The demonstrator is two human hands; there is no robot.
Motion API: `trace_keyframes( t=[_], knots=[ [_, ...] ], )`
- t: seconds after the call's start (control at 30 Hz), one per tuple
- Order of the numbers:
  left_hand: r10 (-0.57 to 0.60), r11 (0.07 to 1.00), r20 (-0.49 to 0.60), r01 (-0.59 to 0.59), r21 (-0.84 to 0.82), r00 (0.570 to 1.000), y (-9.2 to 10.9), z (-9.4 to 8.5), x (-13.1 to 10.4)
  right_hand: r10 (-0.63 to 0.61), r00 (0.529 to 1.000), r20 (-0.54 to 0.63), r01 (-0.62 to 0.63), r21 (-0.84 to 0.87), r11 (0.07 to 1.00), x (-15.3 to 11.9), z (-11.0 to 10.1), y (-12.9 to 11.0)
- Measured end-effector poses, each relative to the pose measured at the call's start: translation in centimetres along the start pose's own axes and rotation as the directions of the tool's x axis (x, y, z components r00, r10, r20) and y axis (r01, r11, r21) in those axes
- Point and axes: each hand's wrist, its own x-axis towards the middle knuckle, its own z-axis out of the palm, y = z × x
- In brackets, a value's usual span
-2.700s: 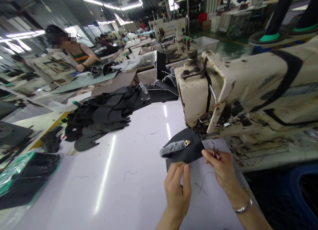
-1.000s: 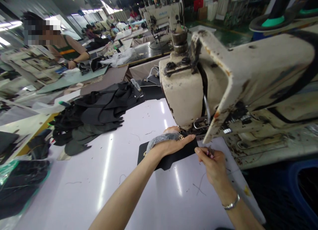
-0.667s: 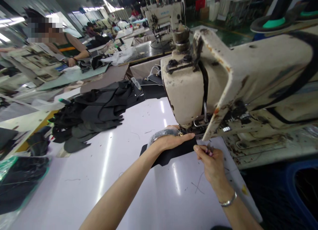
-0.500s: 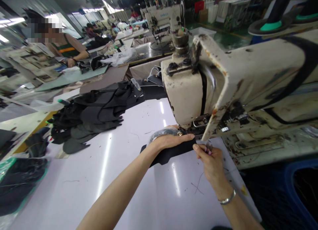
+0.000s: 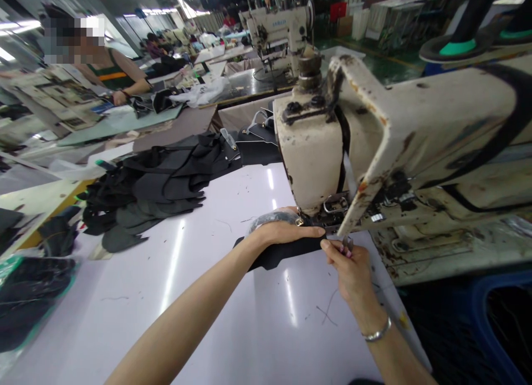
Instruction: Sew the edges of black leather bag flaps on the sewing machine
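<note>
A black bag panel [image 5: 286, 253] lies under the sewing machine head [image 5: 316, 147], its right end close to the presser foot. Clear plastic wrap covers a curved handle [image 5: 268, 217] on it, beside a gold metal fitting [image 5: 300, 222]. My left hand [image 5: 282, 231] holds the panel, thumb stretched along it towards the needle area; its other fingers are mostly hidden. Closed around small thread snips [image 5: 346, 246] with pinkish grips, my right hand [image 5: 351, 266] has its thumb and forefinger at the panel's right corner. Whether these fingertips pinch the panel is unclear.
Black cut pieces [image 5: 166, 177] are heaped on the white tabletop [image 5: 216, 318], left of the machine. Behind them lie black bag parts [image 5: 257, 149]. A plastic-wrapped bundle [image 5: 35, 296] sits at left, a blue bin [image 5: 477, 302] at lower right. A co-worker [image 5: 116, 75] sits beyond.
The view has shifted slightly. Both hands stay at the black bag panel, and the snips remain in my right hand. A white lever by the machine head now stands in a different position.
</note>
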Motion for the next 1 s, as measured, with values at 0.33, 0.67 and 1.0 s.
trace_keyframes(
  t=[0.33, 0.67, 1.0],
  knots=[
    [0.07, 0.997, 0.151, -0.065, -0.041, 0.986, -0.1, -0.6, 0.8, 0.047, 0.997, -0.063, -0.043, 0.056, 0.997, 0.6, 1.3, -1.7],
    [-0.257, 0.943, 0.259, 0.3, -0.141, 0.931, -1.4, -2.0, 1.8, 0.104, 0.978, -0.179, -0.076, 0.157, 0.985, 0.8, 3.5, -2.8],
    [-0.345, 0.859, 0.342, 0.441, -0.259, 0.874, -3.7, -2.5, 3.0, 0.175, 0.952, -0.251, -0.123, 0.212, 0.969, 0.1, 4.8, -3.0]
  ],
)
